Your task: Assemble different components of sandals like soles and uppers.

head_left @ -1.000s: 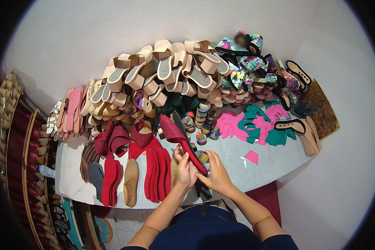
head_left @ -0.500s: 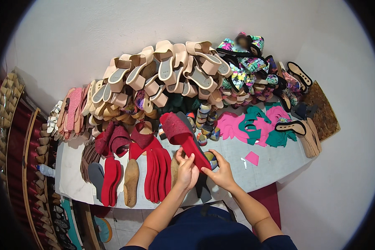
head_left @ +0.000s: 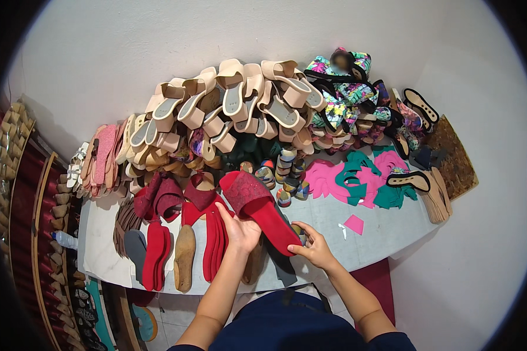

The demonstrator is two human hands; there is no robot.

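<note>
A red slide sandal [head_left: 270, 221] with a broad dark-red textured strap [head_left: 246, 193] is held tilted over the table's front part. Its heel end is pinched by my right hand [head_left: 315, 248], thumb on top of the insole and fingers around the edge. My left hand [head_left: 242, 233] supports the sandal's left side, palm up, one digit stretched out toward the strap; its other fingers are partly hidden behind the sole. Beneath the sandal lies a dark grey sole piece [head_left: 282, 263], mostly covered. Left of my left hand stand several red soles [head_left: 214, 245] in a row.
On the table [head_left: 357, 248] sit a wooden shoe last [head_left: 184, 257], red soles [head_left: 156, 257], a grey sole [head_left: 134, 248] and pink and green cutouts [head_left: 322, 178]. Piled beige heeled sandals [head_left: 234, 99] and patterned sandals [head_left: 345, 111] line the wall. A shelf of lasts [head_left: 58, 234] stands left.
My left hand has shifted left and opened its grip from the sandal's edge to support it from beneath. The sandal has turned, its strap now facing up more and further left.
</note>
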